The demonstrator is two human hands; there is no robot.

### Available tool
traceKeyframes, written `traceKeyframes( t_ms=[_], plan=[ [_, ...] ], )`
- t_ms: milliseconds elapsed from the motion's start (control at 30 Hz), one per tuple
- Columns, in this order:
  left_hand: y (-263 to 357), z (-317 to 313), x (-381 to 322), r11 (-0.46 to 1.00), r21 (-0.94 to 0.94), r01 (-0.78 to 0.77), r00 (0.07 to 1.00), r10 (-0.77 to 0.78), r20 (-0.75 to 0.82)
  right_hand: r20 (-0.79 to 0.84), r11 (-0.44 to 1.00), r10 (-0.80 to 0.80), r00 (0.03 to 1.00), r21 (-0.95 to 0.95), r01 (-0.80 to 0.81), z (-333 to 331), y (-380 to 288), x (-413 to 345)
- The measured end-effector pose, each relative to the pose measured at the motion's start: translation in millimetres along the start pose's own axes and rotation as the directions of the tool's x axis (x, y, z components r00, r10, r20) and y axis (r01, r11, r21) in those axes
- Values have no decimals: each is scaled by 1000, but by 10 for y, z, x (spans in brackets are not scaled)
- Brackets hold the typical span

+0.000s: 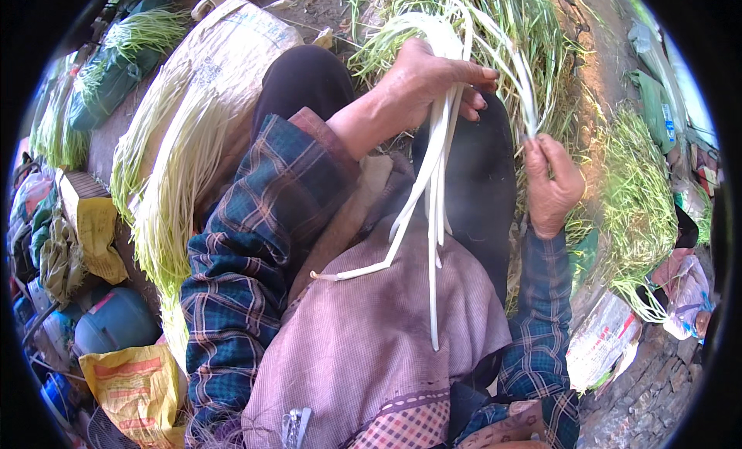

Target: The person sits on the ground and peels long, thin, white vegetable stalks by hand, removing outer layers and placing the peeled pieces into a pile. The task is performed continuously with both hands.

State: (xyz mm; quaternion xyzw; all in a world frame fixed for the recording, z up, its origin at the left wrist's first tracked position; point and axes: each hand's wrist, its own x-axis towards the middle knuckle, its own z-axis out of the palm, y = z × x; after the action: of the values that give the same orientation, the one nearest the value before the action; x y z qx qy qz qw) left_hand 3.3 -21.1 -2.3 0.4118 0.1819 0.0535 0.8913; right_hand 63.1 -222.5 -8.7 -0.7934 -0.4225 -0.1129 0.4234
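Observation:
My left hand [426,81] is closed around a small bunch of long pale stalks [439,136], probably garlic chives or a similar leafy vegetable. Their white ends hang down over my lap, and their green ends spread beyond the hand. To the right, my right hand [550,176] pinches the white end of a few more stalks [524,92] between thumb and fingertips; these arch up towards the bunch. A mauve cloth apron [377,333] covers my lap, with a metal nail clipper [296,427] lying on it near the bottom.
Sorted pale stalks [185,176] lie on a white woven sack [255,37] at the left. A large heap of green stalks [539,37] lies ahead, with another green heap [637,188] at the right. A yellow printed bag [133,391] and a blue plastic container [116,321] stand lower left.

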Motion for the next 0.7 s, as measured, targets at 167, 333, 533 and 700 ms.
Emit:
traceKeyframes(
  t_ms=[167, 333, 533, 700],
  plan=[
    [-31, 13, 5, 992, 106, 63, 997, -58, -44, 162, 958, -258, 952, -80, 274, 102, -130, 34],
    [-58, -14, 17, 971, 238, -36, 998, 49, -50, 86, 972, 79, 993, 214, -96, 169, -145, 103],
    [-38, -47, 5, 978, 171, -116, 991, 103, 81, 323, 818, 251, 912, 432, -379, 148, -72, 296],
    [33, -51, -29, 956, 231, -180, 979, 151, 138, 421, 739, 297, 857, 466, -486, 70, -74, 333]
  ],
)
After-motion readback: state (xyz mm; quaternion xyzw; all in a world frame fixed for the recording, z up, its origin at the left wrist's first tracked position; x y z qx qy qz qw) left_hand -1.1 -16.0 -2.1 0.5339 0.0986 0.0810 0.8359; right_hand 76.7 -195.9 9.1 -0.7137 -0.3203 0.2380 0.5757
